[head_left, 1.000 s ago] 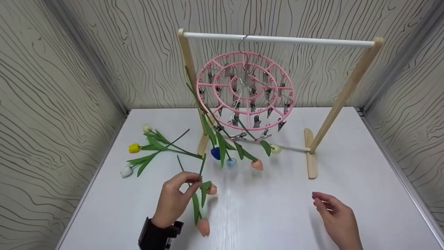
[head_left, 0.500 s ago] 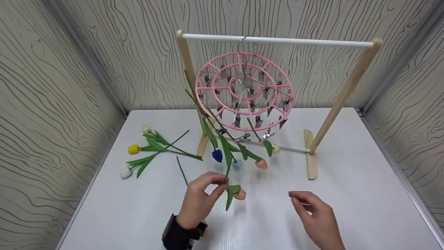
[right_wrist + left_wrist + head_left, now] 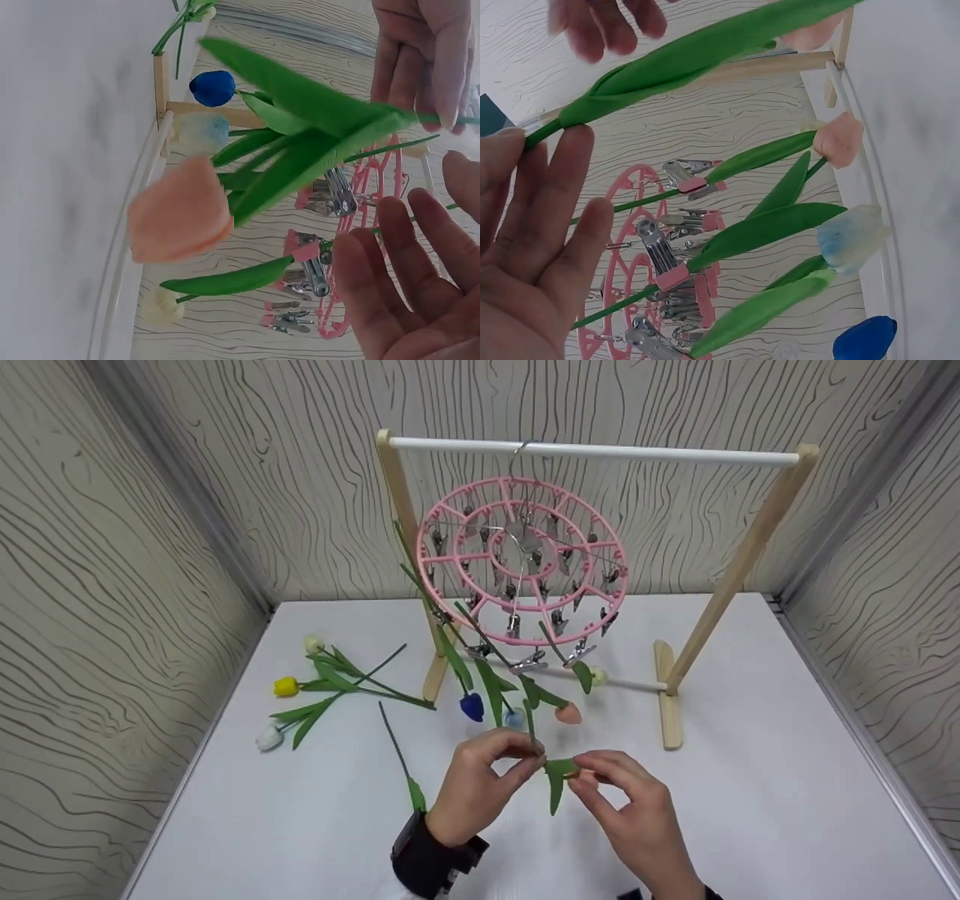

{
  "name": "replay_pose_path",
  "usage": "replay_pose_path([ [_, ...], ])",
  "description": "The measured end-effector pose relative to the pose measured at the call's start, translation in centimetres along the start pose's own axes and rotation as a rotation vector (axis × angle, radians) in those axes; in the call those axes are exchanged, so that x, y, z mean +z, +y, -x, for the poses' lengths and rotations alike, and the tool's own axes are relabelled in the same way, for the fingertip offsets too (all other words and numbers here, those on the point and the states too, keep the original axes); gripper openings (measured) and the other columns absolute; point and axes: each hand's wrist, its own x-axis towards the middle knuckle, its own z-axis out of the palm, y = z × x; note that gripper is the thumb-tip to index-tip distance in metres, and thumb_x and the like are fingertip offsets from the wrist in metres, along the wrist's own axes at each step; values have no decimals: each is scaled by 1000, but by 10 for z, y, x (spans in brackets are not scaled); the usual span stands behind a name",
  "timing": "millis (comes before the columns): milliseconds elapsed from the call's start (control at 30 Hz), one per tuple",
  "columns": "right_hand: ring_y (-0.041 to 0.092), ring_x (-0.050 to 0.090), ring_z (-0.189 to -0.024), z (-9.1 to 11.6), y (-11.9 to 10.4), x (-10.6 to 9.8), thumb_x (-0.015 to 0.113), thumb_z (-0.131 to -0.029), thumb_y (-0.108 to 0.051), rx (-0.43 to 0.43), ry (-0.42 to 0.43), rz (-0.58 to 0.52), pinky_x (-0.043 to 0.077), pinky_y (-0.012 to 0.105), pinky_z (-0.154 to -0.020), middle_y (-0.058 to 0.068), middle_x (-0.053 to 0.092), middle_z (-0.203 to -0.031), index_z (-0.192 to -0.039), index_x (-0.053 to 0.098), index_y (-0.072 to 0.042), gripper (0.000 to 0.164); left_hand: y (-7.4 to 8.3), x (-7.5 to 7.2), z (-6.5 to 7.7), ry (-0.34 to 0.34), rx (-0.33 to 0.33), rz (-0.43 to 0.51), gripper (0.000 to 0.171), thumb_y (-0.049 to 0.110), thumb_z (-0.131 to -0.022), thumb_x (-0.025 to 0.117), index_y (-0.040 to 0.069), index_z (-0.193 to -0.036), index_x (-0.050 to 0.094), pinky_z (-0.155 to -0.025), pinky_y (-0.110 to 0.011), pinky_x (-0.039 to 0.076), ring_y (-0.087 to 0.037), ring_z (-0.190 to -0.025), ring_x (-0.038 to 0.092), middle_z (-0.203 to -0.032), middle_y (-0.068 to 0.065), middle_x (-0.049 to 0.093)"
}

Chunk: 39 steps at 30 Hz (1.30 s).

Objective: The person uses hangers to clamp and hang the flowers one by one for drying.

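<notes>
My left hand (image 3: 480, 780) pinches the green stem of a peach artificial tulip (image 3: 180, 217) between thumb and fingertips, above the table. In the head view the bloom is mostly hidden behind the fingers of my right hand (image 3: 637, 810). The right wrist view shows that hand with its fingers spread beside the flower, apart from it. Just beyond both hands hangs a pink round clip hanger (image 3: 418, 556). Clips along its near side hold a dark blue tulip (image 3: 472, 707), a pale blue tulip (image 3: 514, 718), another peach tulip (image 3: 568, 713) and a cream tulip (image 3: 598, 676).
The hanger hooks over the white bar (image 3: 637, 452) of a wooden rack (image 3: 750, 555). On the left of the table lie a yellow tulip (image 3: 286, 686), a white tulip (image 3: 269, 737) and a cream one (image 3: 313, 644). Another stem (image 3: 394, 742) runs behind my left wrist.
My left hand has carried the peach tulip rightward, in front of the hanging flowers. My right hand has come leftward to beside its bloom. The hanger has turned slightly.
</notes>
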Motion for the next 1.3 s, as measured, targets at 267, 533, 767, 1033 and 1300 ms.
replay_pose_path([
  [267,10,59,-93,-7,4,13,75,-76,-14,-165,28,29,44,16,-81,-12,62,-100,-103,68,-24,29,12,4,-7,-10,125,-28,12,4,-81,68,5,-92,63,-72,-21,50,-7,-81,62,-85,-2,66],
  [533,9,60,-88,-4,9,12,75,-77,-11,-192,51,63,45,15,-77,-14,63,-94,-98,69,-25,26,-15,-6,-10,-10,131,-41,15,16,-82,69,8,-95,66,-69,-21,51,-8,-80,62,-86,0,67],
  [767,10,60,-88,1,16,3,75,-77,-13,-110,62,80,47,15,-74,-10,64,-94,-94,69,-18,19,-62,-74,-32,241,-6,-110,17,27,-87,63,11,-86,69,-65,-27,52,-11,-71,62,-78,5,67],
  [1033,11,59,-89,2,20,-7,70,-81,-24,-34,29,104,47,18,-74,-8,64,-95,-97,69,-19,16,-106,-140,-79,350,-217,-158,39,39,-92,52,7,-113,61,-78,-32,49,-14,-93,59,-100,-3,65],
  [1300,10,60,-88,4,23,-10,70,-82,-24,-44,20,128,47,17,-73,-8,64,-96,-96,69,-18,16,-119,-154,-117,101,-335,72,55,44,-92,49,11,-135,45,-86,-37,47,-21,-117,48,-131,-8,50],
])
